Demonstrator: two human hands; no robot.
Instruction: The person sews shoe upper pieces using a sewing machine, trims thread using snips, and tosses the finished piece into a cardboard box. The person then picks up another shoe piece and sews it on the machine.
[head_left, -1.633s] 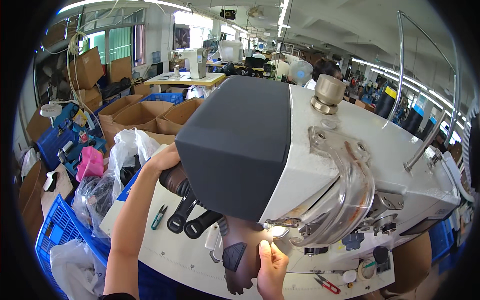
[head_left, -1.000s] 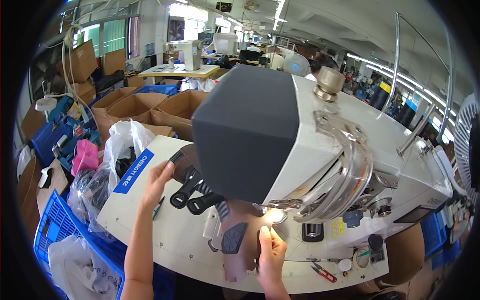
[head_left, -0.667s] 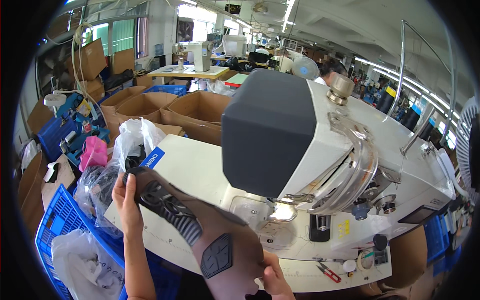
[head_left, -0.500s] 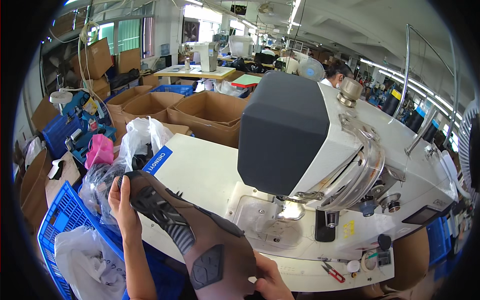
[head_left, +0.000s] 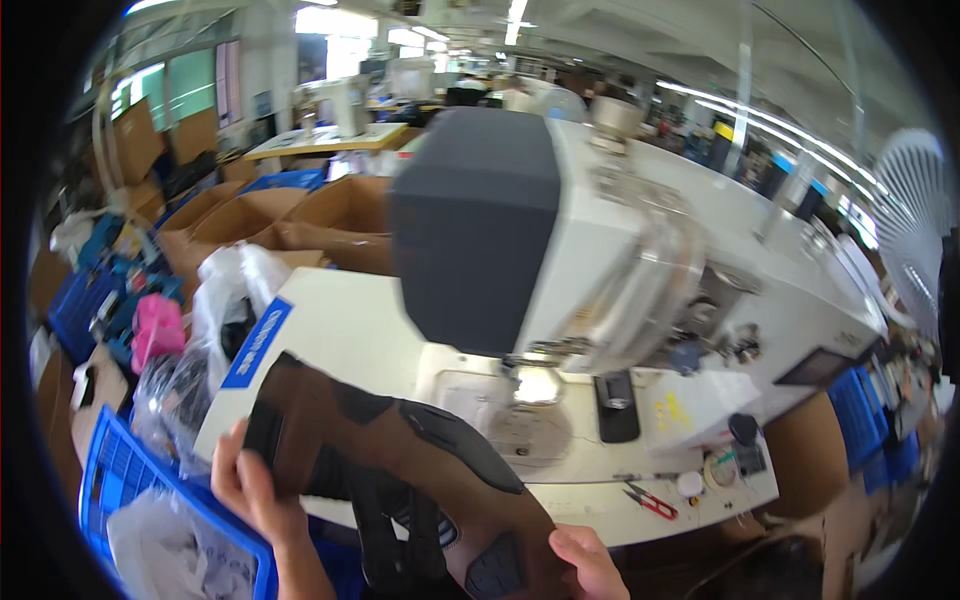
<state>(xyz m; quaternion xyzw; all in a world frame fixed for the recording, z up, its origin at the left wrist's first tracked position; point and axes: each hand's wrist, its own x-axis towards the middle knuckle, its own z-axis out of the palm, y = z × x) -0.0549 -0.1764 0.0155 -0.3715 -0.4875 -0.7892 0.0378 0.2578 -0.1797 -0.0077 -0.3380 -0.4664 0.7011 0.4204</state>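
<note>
A long curved brown fabric piece (head_left: 345, 435) with black patches and black straps hangs between both my hands, in front of the sewing machine. It looks like a padded sleeve or brace; its exact kind does not show. My left hand (head_left: 262, 500) is closed around its left end, by the black band. At the lower right end my right hand (head_left: 590, 560) grips the edge, thumb on top and the other fingers hidden behind. The sewing machine (head_left: 478, 225), white with a dark grey head cover, stands just beyond, its lamp lit over the needle area. The piece does not touch the needle area.
On the white table (head_left: 340, 310) lie red-handled snips (head_left: 655, 503), a dark phone-like slab (head_left: 617, 412) and small containers at the right. A blue crate (head_left: 105, 470) with a white plastic bag (head_left: 180, 550) stands left. Cardboard boxes (head_left: 235, 215) sit behind, and a fan (head_left: 890, 215) at far right.
The brown piece has been turned, so a different side with straps and an opening shows. My left hand is lower. The view has swung right, shifting the machine leftward in the picture.
</note>
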